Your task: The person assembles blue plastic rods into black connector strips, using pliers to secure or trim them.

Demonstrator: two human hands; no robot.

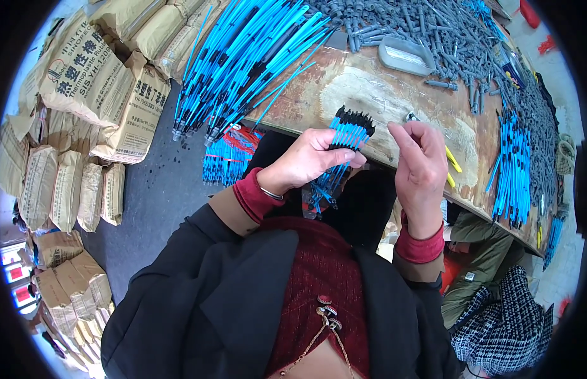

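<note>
Bundle of blue tubes (pixel 345 142) clasped in left hand (pixel 306 161) at table (pixel 369 88) edge. Right hand (pixel 420 158) beside bundle, fingers loosely curled, nothing held. Large pile of blue tubes (pixel 243 57) stacked on table beyond; grey parts (pixel 426 28) heaped farther back.

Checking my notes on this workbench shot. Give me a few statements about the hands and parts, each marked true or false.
1. The left hand holds a bundle of blue tubes with black tips. True.
2. The right hand holds yellow cutters. False: its fingers are bare; a yellow-handled tool lies on the wooden table.
3. Grey parts cover the table's far side. True.
4. The sacks are stacked on the table. False: they sit on the floor to the left.
</note>
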